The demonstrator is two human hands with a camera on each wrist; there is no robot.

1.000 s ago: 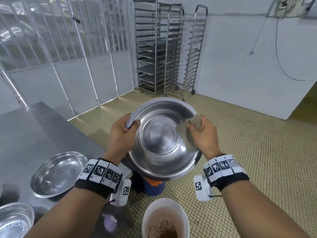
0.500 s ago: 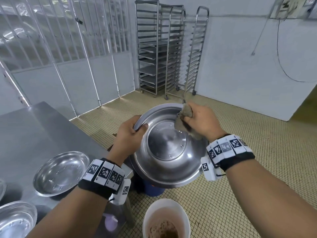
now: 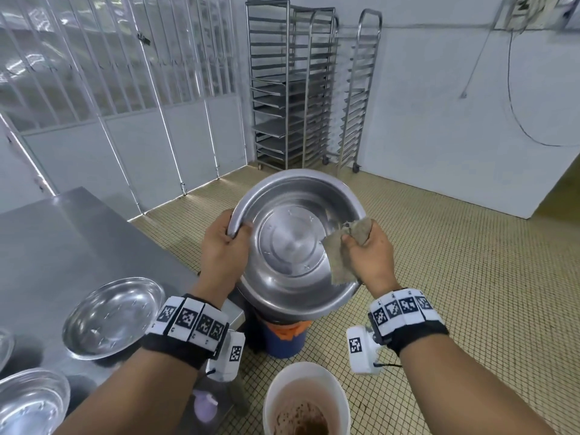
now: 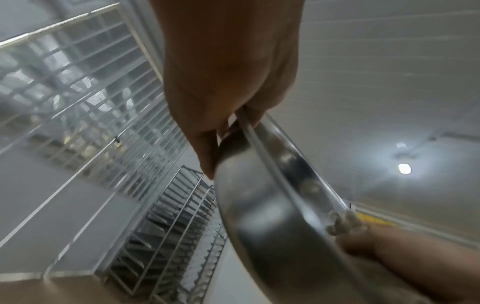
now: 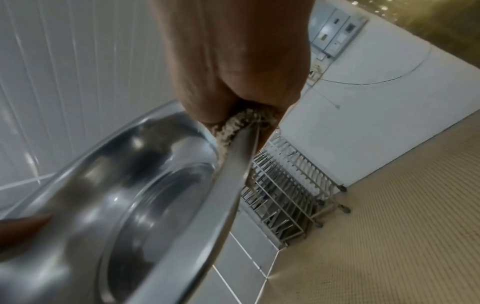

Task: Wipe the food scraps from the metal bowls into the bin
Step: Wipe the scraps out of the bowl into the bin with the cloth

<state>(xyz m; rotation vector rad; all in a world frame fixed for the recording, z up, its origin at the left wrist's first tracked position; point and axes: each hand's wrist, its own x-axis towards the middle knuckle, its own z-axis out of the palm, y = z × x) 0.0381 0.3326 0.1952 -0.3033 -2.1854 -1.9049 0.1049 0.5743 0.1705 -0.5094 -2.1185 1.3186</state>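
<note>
Head view: round steel bowl [image 3: 295, 246], frayed cloth [image 3: 342, 255]

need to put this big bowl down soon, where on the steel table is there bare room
The far part of the table is bare, from its back edge down to the shallow bowl. The near left corner is crowded: that bowl, another bowl at the bottom edge, and a third rim at the left.

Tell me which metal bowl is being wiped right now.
The big bowl held tilted over the floor: left hand grips its rim, right hand presses the cloth inside. The other bowls sit on the table.
</note>
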